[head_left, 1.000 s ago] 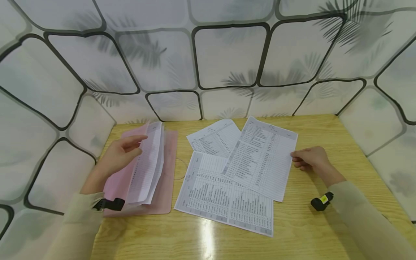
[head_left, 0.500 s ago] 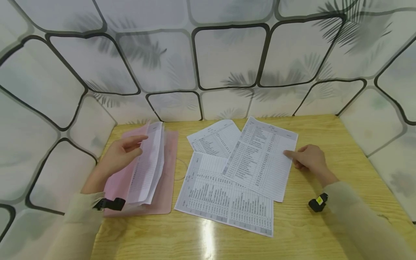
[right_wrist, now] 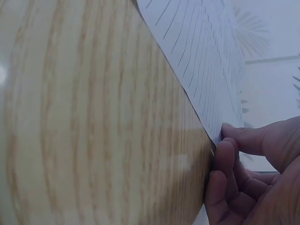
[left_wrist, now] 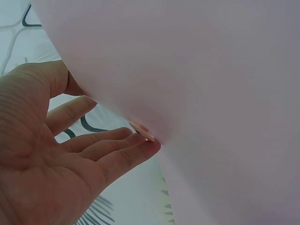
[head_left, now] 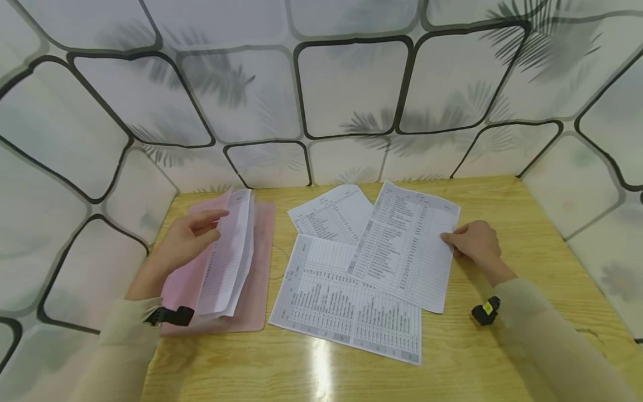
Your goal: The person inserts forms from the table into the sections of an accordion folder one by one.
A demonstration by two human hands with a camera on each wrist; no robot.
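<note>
On the left lies an opened pink folder [head_left: 261, 268] with printed sheets [head_left: 226, 262] standing raised inside it. My left hand [head_left: 188, 237] holds the raised cover and sheets at their edge; in the left wrist view the pink cover [left_wrist: 197, 84] hides part of that hand's thumb. My right hand [head_left: 474, 243] pinches the right edge of a printed sheet [head_left: 407, 245] between thumb and fingers, thumb on top. That sheet overlaps a larger printed sheet [head_left: 346, 312] below it and a third sheet [head_left: 331, 212] behind.
Everything lies on a light wooden table [head_left: 231, 368]. A patterned fabric wall [head_left: 351, 89] closes off the back and both sides. A thin loop of cord [head_left: 286, 262] lies beside the folder.
My right hand has shifted left onto the top sheet's edge and now grips it; the sheet has moved slightly right. The left hand has stayed in place.
</note>
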